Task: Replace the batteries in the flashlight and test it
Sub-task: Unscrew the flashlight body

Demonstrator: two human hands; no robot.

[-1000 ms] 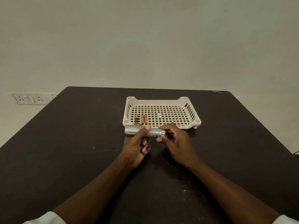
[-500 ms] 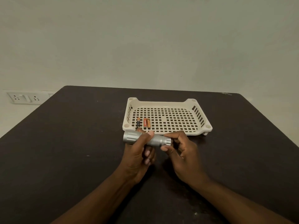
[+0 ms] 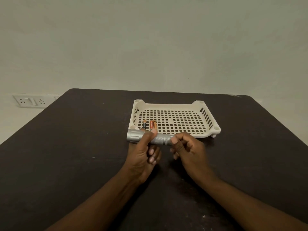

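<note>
Just below the middle of the frame, the left hand (image 3: 141, 152) grips the silver flashlight (image 3: 148, 138) around its barrel, holding it level above the dark table (image 3: 66, 147), wide head toward the left. Compared with a second ago, the right hand (image 3: 188, 147) has kept its thumb and curled fingers pinched on the tail end while its fingers have shifted round it, which suggests the end cap is being unscrewed; the cap looks still attached, so the battery swap has probably not yet begun. Just behind the hands sits a cream slotted tray (image 3: 206, 114). In its lower left corner lie three small batteries (image 3: 150, 124) side by side, one dark and two orange, near the flashlight's head.
</note>
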